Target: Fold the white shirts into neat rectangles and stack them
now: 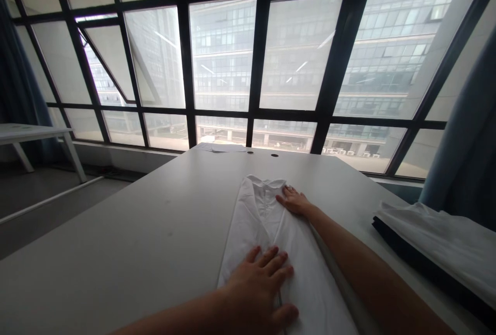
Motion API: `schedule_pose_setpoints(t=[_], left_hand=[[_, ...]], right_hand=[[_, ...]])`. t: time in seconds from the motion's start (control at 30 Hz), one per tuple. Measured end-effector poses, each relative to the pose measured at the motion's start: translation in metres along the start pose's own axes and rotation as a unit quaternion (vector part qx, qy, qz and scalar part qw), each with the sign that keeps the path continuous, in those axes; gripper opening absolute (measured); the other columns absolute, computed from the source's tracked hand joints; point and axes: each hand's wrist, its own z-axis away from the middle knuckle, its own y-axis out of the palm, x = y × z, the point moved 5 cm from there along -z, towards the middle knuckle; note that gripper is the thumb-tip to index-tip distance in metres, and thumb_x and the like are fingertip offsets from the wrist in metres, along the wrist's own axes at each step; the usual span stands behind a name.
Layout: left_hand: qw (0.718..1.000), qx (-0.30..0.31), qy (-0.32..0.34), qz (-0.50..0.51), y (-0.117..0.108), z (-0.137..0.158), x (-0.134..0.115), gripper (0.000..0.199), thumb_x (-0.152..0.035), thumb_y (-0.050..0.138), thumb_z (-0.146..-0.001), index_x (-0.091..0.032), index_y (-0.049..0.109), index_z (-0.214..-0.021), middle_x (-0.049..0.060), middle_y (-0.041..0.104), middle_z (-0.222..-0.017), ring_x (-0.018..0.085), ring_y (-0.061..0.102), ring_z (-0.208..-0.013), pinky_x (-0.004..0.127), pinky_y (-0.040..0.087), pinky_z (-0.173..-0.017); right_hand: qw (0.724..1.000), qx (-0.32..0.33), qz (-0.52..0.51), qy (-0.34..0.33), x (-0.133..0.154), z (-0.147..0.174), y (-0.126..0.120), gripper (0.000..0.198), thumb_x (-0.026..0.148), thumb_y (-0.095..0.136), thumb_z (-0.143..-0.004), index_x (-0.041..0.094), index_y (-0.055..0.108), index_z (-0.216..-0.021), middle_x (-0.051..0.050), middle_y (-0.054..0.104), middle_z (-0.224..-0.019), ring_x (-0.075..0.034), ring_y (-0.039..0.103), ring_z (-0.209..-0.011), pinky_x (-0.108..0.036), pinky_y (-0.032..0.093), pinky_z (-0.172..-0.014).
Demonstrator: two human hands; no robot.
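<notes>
Currently, both hands are lying flat, unclenched: left hand [259,287] pinning the white shirt [271,252] against the worktop [155,221], right hand [293,200] smoothing its collar.

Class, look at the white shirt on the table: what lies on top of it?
Both hands lie flat on the white shirt: the left hand near its lower part, the right hand beside the collar. The cloth beneath the palms is hidden.

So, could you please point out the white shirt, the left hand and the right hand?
white shirt [256,216]: head view, upper front panel.
left hand [258,286]: head view, back of hand.
right hand [295,201]: head view, knuckles.
</notes>
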Motion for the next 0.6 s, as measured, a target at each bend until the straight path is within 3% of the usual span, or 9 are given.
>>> schedule_pose_setpoints(t=[0.17, 0.3, 0.47, 0.6], left_hand=[[1.0, -0.021, -0.018, 0.002, -0.003, -0.014, 0.015, 0.068, -0.06, 0.04, -0.094, -0.023, 0.035, -0.15, 0.008, 0.026, -0.159, 0.027, 0.018, -0.148, 0.055, 0.011, -0.12], [0.999, -0.026, -0.036, -0.011, -0.012, -0.04, 0.038, 0.065, -0.057, 0.041, -0.094, -0.023, 0.038, -0.148, 0.007, 0.028, -0.159, 0.026, 0.019, -0.148, 0.052, 0.012, -0.12], [0.996, -0.017, -0.08, -0.036, -0.022, -0.069, 0.067, 0.062, -0.054, 0.04, -0.095, -0.021, 0.039, -0.148, 0.008, 0.027, -0.159, 0.025, 0.018, -0.149, 0.051, 0.011, -0.12], [0.997, -0.014, -0.073, -0.025, -0.033, -0.063, 0.067, 0.065, -0.053, 0.037, -0.097, -0.018, 0.033, -0.151, 0.009, 0.021, -0.161, 0.025, 0.015, -0.149, 0.047, 0.012, -0.121]], right_hand=[[0.999, -0.045, 0.017, 0.016, -0.003, -0.034, -0.008, 0.069, 0.056, 0.02, -0.098, 0.016, 0.024, -0.155, -0.014, 0.018, -0.162, -0.029, 0.02, -0.147, -0.057, 0.014, -0.115], [0.988, -0.145, 0.043, 0.015, 0.003, -0.026, -0.027, 0.063, 0.049, 0.018, -0.101, 0.013, 0.033, -0.151, -0.015, 0.019, -0.162, -0.033, 0.031, -0.141, -0.057, 0.015, -0.114], [0.993, -0.111, 0.043, -0.024, 0.002, 0.03, -0.021, 0.05, 0.04, 0.028, -0.101, 0.02, 0.045, -0.144, -0.012, 0.034, -0.157, -0.027, 0.038, -0.139, -0.053, 0.02, -0.114], [0.996, -0.072, 0.027, -0.036, -0.005, 0.099, -0.012, 0.051, 0.038, 0.027, -0.101, 0.021, 0.043, -0.146, -0.011, 0.035, -0.156, -0.025, 0.034, -0.143, -0.053, 0.023, -0.114]])
